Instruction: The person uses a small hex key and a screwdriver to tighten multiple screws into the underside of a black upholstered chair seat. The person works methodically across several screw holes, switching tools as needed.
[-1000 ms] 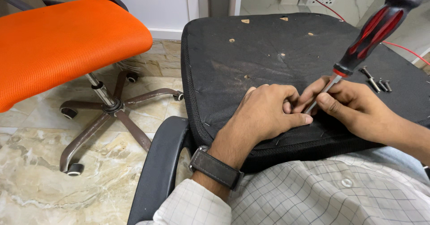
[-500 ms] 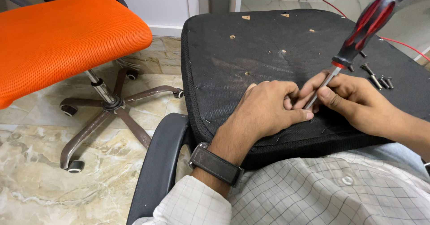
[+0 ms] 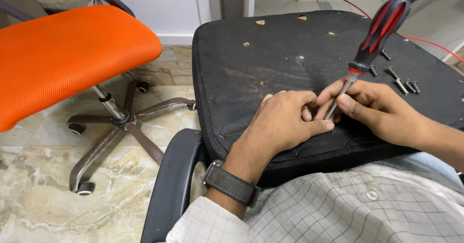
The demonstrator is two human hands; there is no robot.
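Well to the left of the fingers, an orange mesh-covered office chair seat is seen on its brown five-star wheeled base, standing on a marbled stone floor. Just below and left of the fingers, a black curved plastic armrest is seen beside a dark strapped wristwatch. The left hand is laid knuckles-up on the black fabric-covered underside of a chair seat, which is propped across the lap; its fingers are curled together and pressed down around the tool's tip (what exactly is pinched beneath them cannot be told). Touching them from the right, the right hand has its fingertips closed on the thin metal shaft of a red-and-black-handled screwdriver, whose tip is set into the fabric between the two hands. Beyond the right fingers, several loose dark metal screws lie on the fabric. Compared with the earlier frames, the handle is found tilted a little more upright and nearer the middle, while both hands have stayed in the same spot; a small re-angling of the tip at one fastening point is suggested, not a shift to a new one.
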